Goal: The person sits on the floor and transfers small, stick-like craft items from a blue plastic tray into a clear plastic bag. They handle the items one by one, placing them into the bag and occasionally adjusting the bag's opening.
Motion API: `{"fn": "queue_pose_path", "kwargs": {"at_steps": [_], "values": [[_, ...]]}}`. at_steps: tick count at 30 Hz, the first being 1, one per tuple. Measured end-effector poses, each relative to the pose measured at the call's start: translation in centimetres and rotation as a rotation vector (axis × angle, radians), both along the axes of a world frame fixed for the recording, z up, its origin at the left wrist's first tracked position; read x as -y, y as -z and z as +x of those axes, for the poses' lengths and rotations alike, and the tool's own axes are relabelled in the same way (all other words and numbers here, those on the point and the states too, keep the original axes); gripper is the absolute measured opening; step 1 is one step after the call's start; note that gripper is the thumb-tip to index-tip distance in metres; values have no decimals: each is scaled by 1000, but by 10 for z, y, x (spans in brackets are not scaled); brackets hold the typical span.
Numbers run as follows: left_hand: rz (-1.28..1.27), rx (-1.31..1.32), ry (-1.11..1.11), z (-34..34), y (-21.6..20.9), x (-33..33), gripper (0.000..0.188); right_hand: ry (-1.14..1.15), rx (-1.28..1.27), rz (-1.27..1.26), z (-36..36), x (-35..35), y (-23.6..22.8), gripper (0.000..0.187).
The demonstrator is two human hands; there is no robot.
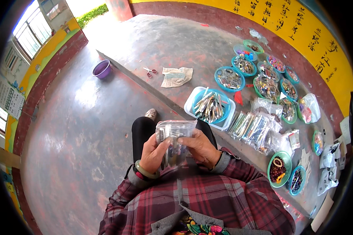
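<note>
Between my two hands, above my lap, is a clear zip plastic bag (175, 127) with small dark and pale items inside; I cannot make out what they are. My left hand (153, 154) grips its left side, thumb pressed on the front. On the right side my right hand (202, 147) closes on it, thumb across the front and the other fingers behind. The bag's top edge points away from me. To the right of my knees a blue basin (228, 107) full of pen-like sticks sits in a white tray (189, 102).
Filled clear packets (255, 127) lie right of the tray. Several basins of small colourful pieces, one a blue basin (244, 84), stand along the far right. Scissors (149, 72), a cloth (176, 77) and a purple basin (102, 69) are farther off. A raised floor edge (145, 89) runs diagonally.
</note>
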State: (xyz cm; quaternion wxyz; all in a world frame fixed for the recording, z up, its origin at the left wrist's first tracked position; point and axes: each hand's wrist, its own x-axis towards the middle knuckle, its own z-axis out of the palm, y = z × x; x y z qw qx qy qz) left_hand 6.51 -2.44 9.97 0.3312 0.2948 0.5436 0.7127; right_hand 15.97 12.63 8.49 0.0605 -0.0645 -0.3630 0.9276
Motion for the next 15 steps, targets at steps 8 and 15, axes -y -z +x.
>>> {"fn": "queue_pose_path", "kwargs": {"at_steps": [8, 15], "values": [[110, 351, 86, 1, 17, 12, 31, 81, 58, 63, 5, 12, -3, 32], [57, 390, 137, 7, 30, 25, 36, 62, 123, 116, 10, 29, -20, 35]]}}
